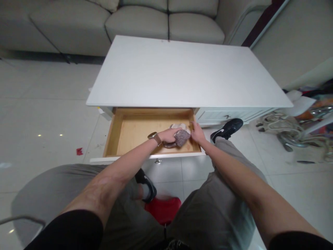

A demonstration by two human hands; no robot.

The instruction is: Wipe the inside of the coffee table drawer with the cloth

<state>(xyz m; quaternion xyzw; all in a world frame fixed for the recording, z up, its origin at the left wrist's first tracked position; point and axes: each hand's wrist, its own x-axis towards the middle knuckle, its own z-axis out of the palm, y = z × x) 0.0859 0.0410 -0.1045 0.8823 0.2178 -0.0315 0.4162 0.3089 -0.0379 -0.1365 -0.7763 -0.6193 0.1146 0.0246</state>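
Observation:
A wooden drawer (130,132) stands pulled out from a white coffee table (182,69). At its right end lies a small bundle of folded cloth, greyish-purple (182,137) with a paler piece (178,126) behind it. My left hand (169,135), with a watch on the wrist, is closed over the bundle from the left. My right hand (197,133) rests against the bundle's right side by the drawer's right wall, fingers curled on the cloth.
A beige sofa (135,21) stands behind the table. A second, closed drawer (229,115) is to the right. My black shoes (227,129) rest on the tiled floor; a red stool (163,208) sits under me. Clutter and metal frames (299,128) lie at right.

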